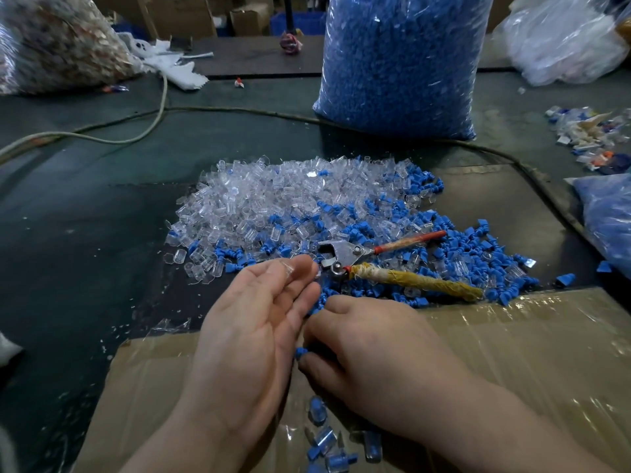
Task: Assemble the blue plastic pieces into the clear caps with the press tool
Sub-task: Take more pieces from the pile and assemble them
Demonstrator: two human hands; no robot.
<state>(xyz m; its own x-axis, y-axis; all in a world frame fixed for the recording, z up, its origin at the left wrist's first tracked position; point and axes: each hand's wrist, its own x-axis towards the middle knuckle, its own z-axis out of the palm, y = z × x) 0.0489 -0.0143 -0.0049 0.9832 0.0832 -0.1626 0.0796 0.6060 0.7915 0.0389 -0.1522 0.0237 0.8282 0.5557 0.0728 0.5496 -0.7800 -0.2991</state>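
Note:
A heap of clear caps [252, 206] lies on the dark table, merging on its right into loose blue plastic pieces [464, 254]. On top of them rests the press tool [345, 254], a plier-like metal head with one red handle and one yellow-wrapped handle. My left hand [252, 322] is turned palm up just left of the tool head, fingers extended, and a clear cap [288, 270] lies on its fingertips. My right hand [368, 356] is palm down with curled fingers, and a blue piece [302, 352] is pinched at its thumb. Several assembled pieces [327, 442] lie near my wrists.
A tall clear bag of blue pieces [399, 63] stands behind the heap. Other bags sit at far left [51, 39], far right [563, 39] and the right edge [611, 220]. Cables [136, 133] cross the table. Taped cardboard [512, 353] lies under my hands. Scraps [587, 134] lie at right.

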